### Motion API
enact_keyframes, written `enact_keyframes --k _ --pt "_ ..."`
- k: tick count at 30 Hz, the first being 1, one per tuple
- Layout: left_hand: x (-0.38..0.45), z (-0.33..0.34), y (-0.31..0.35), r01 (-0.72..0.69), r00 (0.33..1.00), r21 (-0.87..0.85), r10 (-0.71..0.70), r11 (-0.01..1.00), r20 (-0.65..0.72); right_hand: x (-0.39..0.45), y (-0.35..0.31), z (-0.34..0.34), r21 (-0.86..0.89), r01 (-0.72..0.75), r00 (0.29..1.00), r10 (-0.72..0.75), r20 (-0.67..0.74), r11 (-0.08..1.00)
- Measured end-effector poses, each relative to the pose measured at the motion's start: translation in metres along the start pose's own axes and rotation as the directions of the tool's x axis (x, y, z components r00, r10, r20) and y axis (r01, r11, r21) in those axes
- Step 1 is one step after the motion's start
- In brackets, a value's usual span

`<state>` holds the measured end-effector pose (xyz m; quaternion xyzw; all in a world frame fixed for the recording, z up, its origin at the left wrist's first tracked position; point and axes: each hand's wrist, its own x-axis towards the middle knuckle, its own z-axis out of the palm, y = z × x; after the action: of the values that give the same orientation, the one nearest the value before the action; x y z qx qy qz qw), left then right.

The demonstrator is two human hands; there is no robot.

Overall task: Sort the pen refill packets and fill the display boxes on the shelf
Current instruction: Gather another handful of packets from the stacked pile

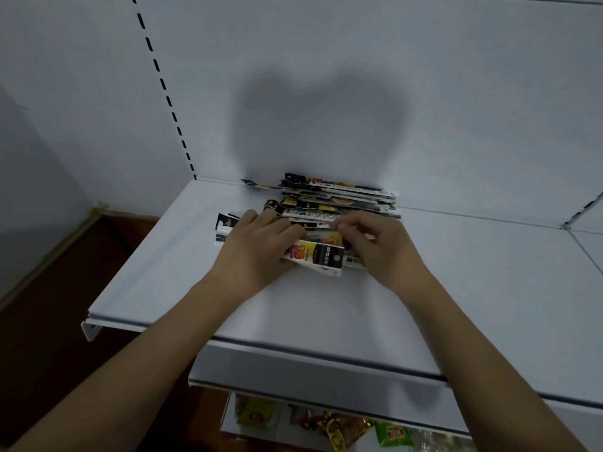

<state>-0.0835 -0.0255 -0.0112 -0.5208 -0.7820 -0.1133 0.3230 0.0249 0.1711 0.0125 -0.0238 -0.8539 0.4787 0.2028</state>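
Observation:
A heap of long, flat pen refill packets (339, 199), black, white and yellow, lies against the back wall of a white shelf (169, 272). My left hand (257, 246) grips a bundle of packets (318, 256) at the front of the heap, its fingers curled over them. My right hand (378, 246) holds the same bundle from the right, fingertips pinching its upper edge. A few more packets (223, 228) stick out to the left of my left hand. No display box is visible.
The shelf's front edge (293, 349) runs across below my forearms. A lower shelf (326, 425) holds colourful snack packs. A slotted upright (163, 86) stands at the back left, and brown floor (49, 370) shows to the left.

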Motion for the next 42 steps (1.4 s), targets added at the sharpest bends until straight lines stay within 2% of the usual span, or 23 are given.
enact_keyframes --k 1,3,6,9,11,17,21,24,26,29,32,34,37,40,42 --pt "-0.001 0.0 0.0 0.039 0.999 0.007 -0.039 0.999 0.027 0.001 0.004 -0.004 -0.022 0.003 0.999 -0.004 -0.052 1.0" --pt "-0.001 -0.002 -0.001 0.138 0.99 0.007 -0.138 0.99 0.03 0.003 0.018 -0.012 -0.229 0.033 0.99 -0.062 -0.124 0.973" --pt "-0.001 -0.006 -0.003 0.3 0.954 -0.025 -0.299 0.954 0.025 0.005 0.036 -0.015 -0.518 0.006 0.989 -0.081 -0.123 0.855" --pt "-0.003 -0.007 -0.007 0.406 0.913 -0.033 -0.404 0.913 0.049 0.006 0.037 -0.011 -0.589 -0.033 0.986 -0.069 -0.15 0.808" --pt "-0.002 -0.008 -0.007 0.412 0.911 -0.043 -0.41 0.91 0.052 0.006 0.035 -0.011 -0.582 -0.055 0.984 -0.055 -0.169 0.811" --pt "0.001 -0.012 -0.002 0.394 0.916 0.002 -0.393 0.919 0.075 0.004 0.028 -0.019 -0.388 -0.069 0.984 -0.001 -0.178 0.919" --pt "0.002 -0.013 0.001 0.349 0.933 0.014 -0.349 0.937 0.092 0.003 0.021 -0.022 -0.35 0.047 0.948 -0.153 -0.28 0.935" --pt "0.002 -0.014 0.004 0.238 0.97 0.036 -0.24 0.971 0.052 0.003 0.017 -0.023 -0.387 0.114 0.891 -0.267 -0.367 0.915" --pt "0.002 -0.015 0.007 0.158 0.987 0.054 -0.158 0.986 0.003 0.003 0.015 -0.025 -0.337 0.137 0.89 -0.265 -0.371 0.932" --pt "0.002 -0.018 0.017 0.13 0.99 0.091 -0.124 0.987 -0.06 0.001 0.009 -0.026 -0.102 0.03 0.963 -0.056 -0.262 0.994" --pt "0.005 -0.021 0.034 0.143 0.983 0.106 -0.129 0.984 -0.129 -0.002 0.005 -0.02 -0.033 -0.038 0.996 0.035 -0.077 0.999" --pt "0.01 -0.023 0.042 0.176 0.982 0.122 -0.165 0.977 -0.095 -0.004 0.001 -0.016 0.033 -0.08 0.994 0.077 0.074 0.996" --pt "0.013 -0.027 0.046 0.241 0.968 0.154 -0.249 0.958 0.034 -0.007 -0.008 -0.015 0.084 -0.13 0.965 0.107 0.238 0.988" --pt "0.008 -0.032 0.047 0.247 0.958 0.181 -0.268 0.952 0.105 -0.009 -0.015 -0.017 0.128 -0.122 0.949 0.078 0.305 0.984" --pt "0.005 -0.037 0.047 0.272 0.948 0.131 -0.288 0.954 0.134 -0.01 -0.022 -0.016 0.323 -0.223 0.96 0.151 0.234 0.92"
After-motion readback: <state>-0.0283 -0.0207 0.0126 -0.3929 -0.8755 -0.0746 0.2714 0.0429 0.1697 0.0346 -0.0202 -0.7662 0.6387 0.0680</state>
